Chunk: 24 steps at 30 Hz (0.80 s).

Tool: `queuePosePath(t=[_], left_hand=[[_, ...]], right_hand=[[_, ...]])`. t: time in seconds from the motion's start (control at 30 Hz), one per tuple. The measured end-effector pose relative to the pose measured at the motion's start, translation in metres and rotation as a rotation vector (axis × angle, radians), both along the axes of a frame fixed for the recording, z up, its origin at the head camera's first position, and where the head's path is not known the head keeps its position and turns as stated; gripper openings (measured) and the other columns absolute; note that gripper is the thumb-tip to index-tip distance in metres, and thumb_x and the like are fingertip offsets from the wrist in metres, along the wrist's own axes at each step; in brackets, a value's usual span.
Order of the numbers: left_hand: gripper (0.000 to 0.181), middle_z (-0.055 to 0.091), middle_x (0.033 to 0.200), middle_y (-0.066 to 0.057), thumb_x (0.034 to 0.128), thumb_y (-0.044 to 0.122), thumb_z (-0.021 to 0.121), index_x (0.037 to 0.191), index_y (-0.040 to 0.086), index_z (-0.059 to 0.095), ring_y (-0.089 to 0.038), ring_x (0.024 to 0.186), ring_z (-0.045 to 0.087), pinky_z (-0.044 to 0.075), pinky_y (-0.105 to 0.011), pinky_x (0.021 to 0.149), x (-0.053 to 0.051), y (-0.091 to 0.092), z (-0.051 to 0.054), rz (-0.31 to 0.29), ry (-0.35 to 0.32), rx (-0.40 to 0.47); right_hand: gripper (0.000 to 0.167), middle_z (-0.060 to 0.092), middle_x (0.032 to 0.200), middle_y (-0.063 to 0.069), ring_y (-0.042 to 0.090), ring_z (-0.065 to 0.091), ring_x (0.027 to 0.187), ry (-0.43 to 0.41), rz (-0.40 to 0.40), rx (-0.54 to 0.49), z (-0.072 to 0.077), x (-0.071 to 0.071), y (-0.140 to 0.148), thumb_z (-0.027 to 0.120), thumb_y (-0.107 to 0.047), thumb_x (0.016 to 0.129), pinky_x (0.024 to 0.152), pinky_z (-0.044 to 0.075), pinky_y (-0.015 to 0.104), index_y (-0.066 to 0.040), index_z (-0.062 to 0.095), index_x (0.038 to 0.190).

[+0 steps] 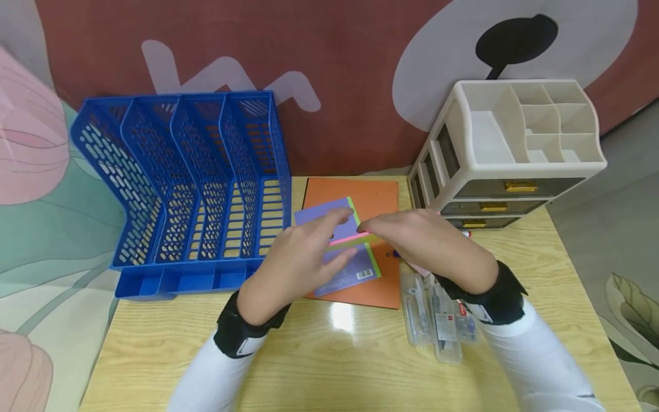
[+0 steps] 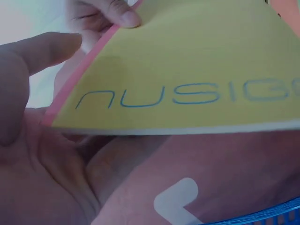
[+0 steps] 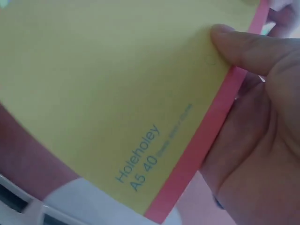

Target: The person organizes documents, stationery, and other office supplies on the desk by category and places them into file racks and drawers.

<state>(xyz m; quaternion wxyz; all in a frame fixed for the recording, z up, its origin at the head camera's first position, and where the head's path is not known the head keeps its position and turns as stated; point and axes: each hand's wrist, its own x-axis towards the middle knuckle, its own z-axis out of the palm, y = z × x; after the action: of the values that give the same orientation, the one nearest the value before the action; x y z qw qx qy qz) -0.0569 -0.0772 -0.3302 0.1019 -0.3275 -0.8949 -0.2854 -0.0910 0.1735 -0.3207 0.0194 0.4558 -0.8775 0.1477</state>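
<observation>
A yellow notebook (image 2: 201, 51) with a pink spine is seen nearly edge-on in the head view, above the orange board. My right hand (image 1: 429, 243) pinches it at the spine edge, thumb on the yellow cover in the right wrist view. Printed on that cover (image 3: 93, 93) are "Holeholey" and "A5 40". My left hand (image 1: 296, 257) is spread at the notebook's other end, thumb lifted off it and fingers partly hidden beneath. Below the hands lie a purple notebook (image 1: 324, 212) with a green spine and another purple notebook (image 1: 340, 282) showing a barcode.
The orange board (image 1: 378, 191) lies on the wooden table under the purple notebooks. To the left stands a blue file rack (image 1: 177, 269) with several slots. A white drawer organizer (image 1: 535, 166) is at the back right. Clear stationery cases (image 1: 419, 326) lie by my right wrist.
</observation>
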Motion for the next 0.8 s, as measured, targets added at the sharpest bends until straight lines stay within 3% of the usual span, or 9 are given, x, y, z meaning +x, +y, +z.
queuePosePath(t=[0.13,0.23,0.37,0.43,0.53,0.63,0.73,0.8], left_hand=[[0.051,0.076,0.104,-0.008,0.0956,0.032,0.074,0.136,0.007,0.056,-0.010,0.051,0.056,0.036,-0.020,0.039,0.000,0.006,0.000,0.034,-0.087,-0.177],[0.054,0.073,0.093,-0.005,0.0957,0.034,0.074,0.137,0.005,0.056,-0.010,0.049,0.050,0.035,-0.021,0.039,-0.001,0.011,-0.001,0.051,-0.192,-0.293],[0.049,0.063,0.077,-0.002,0.0964,0.031,0.073,0.133,0.002,0.058,-0.012,0.052,0.051,0.039,-0.024,0.041,-0.004,0.015,-0.001,0.066,-0.310,-0.364],[0.044,0.057,0.069,-0.001,0.0979,0.026,0.071,0.132,0.001,0.059,-0.013,0.050,0.049,0.037,-0.024,0.041,-0.007,0.016,-0.001,0.072,-0.348,-0.361],[0.034,0.053,0.065,0.000,0.1001,0.018,0.067,0.130,0.001,0.062,-0.012,0.051,0.048,0.037,-0.023,0.044,-0.012,0.016,-0.005,0.073,-0.379,-0.325],[0.021,0.052,0.066,0.001,0.1014,0.014,0.065,0.120,0.004,0.069,-0.012,0.054,0.050,0.041,-0.025,0.049,-0.015,0.014,-0.011,0.057,-0.395,-0.260],[0.011,0.055,0.069,0.001,0.1015,0.012,0.065,0.107,0.006,0.073,-0.014,0.060,0.053,0.047,-0.028,0.056,-0.018,0.011,-0.018,0.034,-0.402,-0.190],[0.014,0.062,0.074,0.000,0.1020,0.011,0.064,0.112,0.007,0.073,-0.014,0.064,0.057,0.050,-0.030,0.060,-0.018,0.007,-0.021,0.035,-0.411,-0.139]], right_hand=[[0.041,0.063,0.078,-0.009,0.006,0.047,0.055,0.165,0.026,0.013,0.006,0.003,-0.010,0.068,0.016,0.084,0.048,0.035,0.021,-0.013,0.070,0.112],[0.036,0.061,0.072,-0.006,0.010,0.048,0.052,0.251,0.037,0.034,0.008,0.005,-0.016,0.073,0.016,0.081,0.048,0.039,0.022,-0.010,0.072,0.106],[0.028,0.056,0.066,-0.006,0.009,0.038,0.050,0.321,0.031,0.074,0.010,0.007,-0.022,0.074,0.013,0.083,0.048,0.032,0.021,-0.009,0.071,0.100],[0.025,0.049,0.063,-0.006,0.009,0.031,0.050,0.344,0.031,0.086,0.010,0.008,-0.024,0.074,0.013,0.084,0.049,0.025,0.022,-0.009,0.069,0.095],[0.024,0.046,0.062,-0.005,0.010,0.031,0.050,0.379,0.034,0.086,0.009,0.008,-0.028,0.073,0.013,0.084,0.049,0.024,0.023,-0.009,0.066,0.091],[0.023,0.054,0.064,-0.003,0.013,0.042,0.052,0.418,0.036,0.069,0.010,0.007,-0.029,0.071,0.013,0.084,0.051,0.035,0.025,-0.008,0.064,0.089],[0.017,0.071,0.080,0.003,0.022,0.065,0.071,0.455,0.011,0.007,0.013,0.005,-0.027,0.079,0.003,0.086,0.070,0.055,0.034,-0.006,0.068,0.096],[0.026,0.077,0.101,0.008,0.029,0.072,0.096,0.477,-0.014,-0.058,0.016,0.003,-0.023,0.084,-0.007,0.085,0.092,0.057,0.046,-0.004,0.071,0.108]])
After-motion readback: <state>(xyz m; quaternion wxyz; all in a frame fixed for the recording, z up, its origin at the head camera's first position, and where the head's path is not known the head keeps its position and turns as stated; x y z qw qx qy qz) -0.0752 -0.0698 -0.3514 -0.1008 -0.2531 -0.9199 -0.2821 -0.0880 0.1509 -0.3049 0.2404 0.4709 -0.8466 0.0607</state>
